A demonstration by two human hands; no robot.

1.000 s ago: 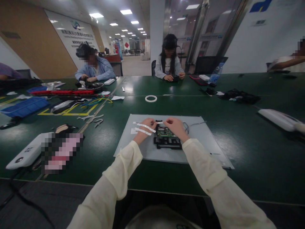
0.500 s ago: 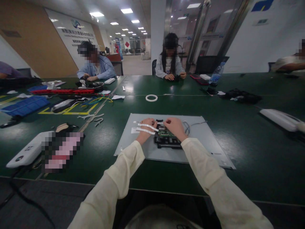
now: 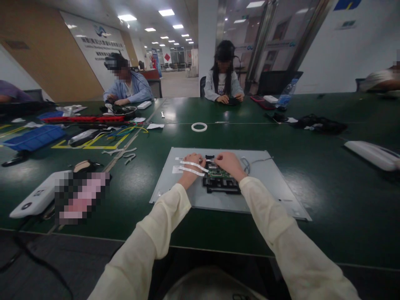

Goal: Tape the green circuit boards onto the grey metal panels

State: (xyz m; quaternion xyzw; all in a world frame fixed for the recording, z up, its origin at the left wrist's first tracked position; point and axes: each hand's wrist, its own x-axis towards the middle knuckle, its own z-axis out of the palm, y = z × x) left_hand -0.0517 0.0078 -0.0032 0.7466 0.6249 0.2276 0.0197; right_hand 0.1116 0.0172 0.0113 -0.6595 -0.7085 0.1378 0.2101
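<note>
A grey metal panel (image 3: 265, 191) lies on the green table, bearing a black frame (image 3: 221, 190) with a green circuit board (image 3: 217, 173). My left hand (image 3: 192, 164) is at the frame's left edge, fingers closed at its upper left corner; whatever they pinch is too small to name. White strips (image 3: 193, 171) run across the back of this hand to the board. Over the board's upper part, my right hand (image 3: 229, 163) is closed, thumb and finger pinched together near a small white piece between the hands. Grey cables (image 3: 246, 166) lie right of it.
Beyond the panel lies a white tape roll (image 3: 199, 127). To the left are a white device (image 3: 39, 196), a blue basket (image 3: 34, 138) and wires. Another white device (image 3: 371, 155) lies right. Two people sit across the table (image 3: 168, 139), near a bottle (image 3: 286, 95).
The camera view has shifted slightly. Both hands stay at the board in nearly the same pose.
</note>
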